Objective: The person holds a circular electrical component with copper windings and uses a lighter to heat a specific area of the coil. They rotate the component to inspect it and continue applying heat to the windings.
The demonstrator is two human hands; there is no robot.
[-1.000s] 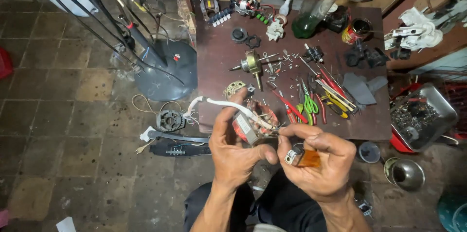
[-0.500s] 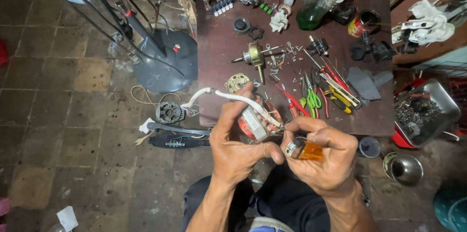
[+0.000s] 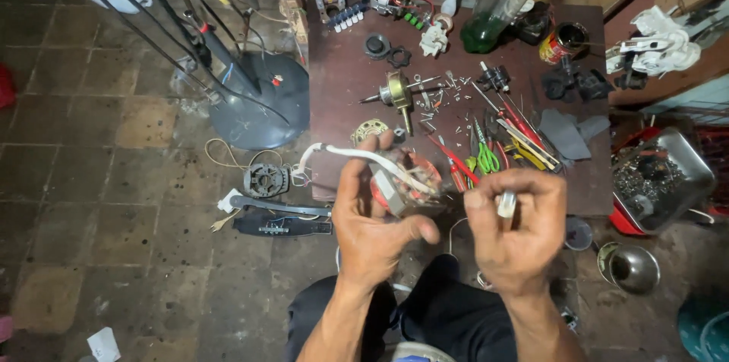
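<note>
My left hand (image 3: 376, 218) grips a small electric motor stator (image 3: 406, 180) with copper windings, a grey block on its side and a white sleeved cable (image 3: 357, 153) curving off to the left. My right hand (image 3: 520, 225) is closed around a small lighter with a metal top (image 3: 506, 203), held just to the right of the motor. Both hands hover above the near edge of a low dark wooden board (image 3: 342, 81) that serves as a work surface.
On the board lie a rotor with shaft (image 3: 397, 94), screws, red and green-handled pliers (image 3: 486, 153), screwdrivers, a green bottle (image 3: 493, 13) and a tin can (image 3: 562, 42). A grey fan base (image 3: 258, 104) and loose parts sit left. A metal tray of scrap (image 3: 661, 176) and a steel bowl (image 3: 629, 267) sit right.
My right hand has turned and closed more over the lighter, hiding its orange body. The motor in my left hand has tipped slightly; the view has shifted a little.
</note>
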